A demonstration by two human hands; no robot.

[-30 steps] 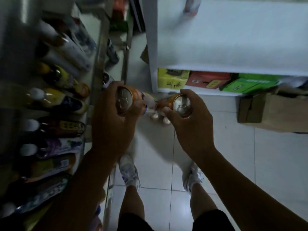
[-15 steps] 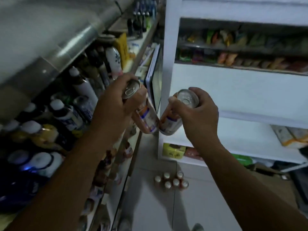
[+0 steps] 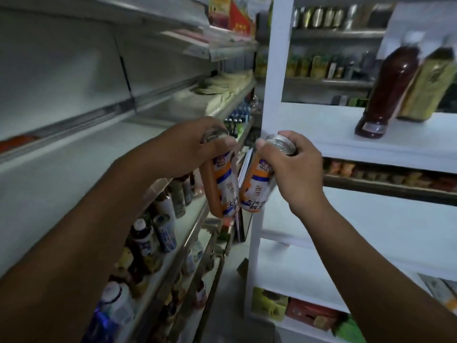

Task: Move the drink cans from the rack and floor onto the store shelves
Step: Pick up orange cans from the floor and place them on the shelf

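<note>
My left hand (image 3: 188, 147) grips an orange and white drink can (image 3: 221, 185) by its top, the can hanging down. My right hand (image 3: 294, 167) holds a second, matching can (image 3: 256, 185) by its silver rim, tilted so its bottom leans toward the first can. Both cans hang at chest height in the aisle, between the grey metal shelf unit (image 3: 81, 154) on the left and the white store shelves (image 3: 385, 139) on the right. The bottoms of the two cans nearly touch.
Bottles and cans fill the lower left shelves (image 3: 158, 233). A dark red bottle (image 3: 385, 92) and a yellow-green pack (image 3: 427, 85) stand on the white shelf. Coloured boxes (image 3: 306, 313) sit on the bottom white shelf. The aisle floor (image 3: 230, 300) runs between the units.
Both hands have risen with their cans, and my view has lifted from the floor to the upper shelves. The cluster of cans on the floor is out of view.
</note>
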